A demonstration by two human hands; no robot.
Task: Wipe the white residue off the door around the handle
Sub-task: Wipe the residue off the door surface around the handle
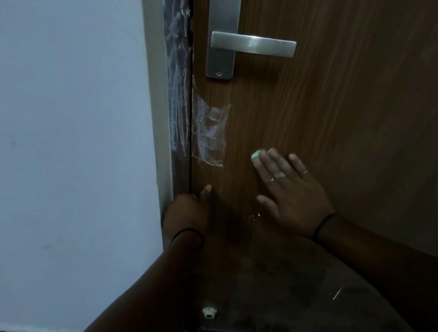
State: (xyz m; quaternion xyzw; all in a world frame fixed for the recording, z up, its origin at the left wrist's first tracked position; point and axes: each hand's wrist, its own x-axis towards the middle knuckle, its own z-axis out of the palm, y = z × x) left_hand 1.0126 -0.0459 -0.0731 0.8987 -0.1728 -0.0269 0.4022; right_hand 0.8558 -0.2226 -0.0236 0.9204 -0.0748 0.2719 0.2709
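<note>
Dim hallway, wood door [347, 116]; right hand [288, 192] flat, fingers spread over green pad [256, 156], left hand [191, 213] grip unclear; could smear residue [210, 129] toward handle [250, 43]

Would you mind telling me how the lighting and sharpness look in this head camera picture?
Head view: dim overall, lower door and forearms in deep shadow; the handle catches a soft sheen; the white residue stands out clearly; straight door edges bow from the wide-angle lens; the right hand looks slightly soft.
</note>
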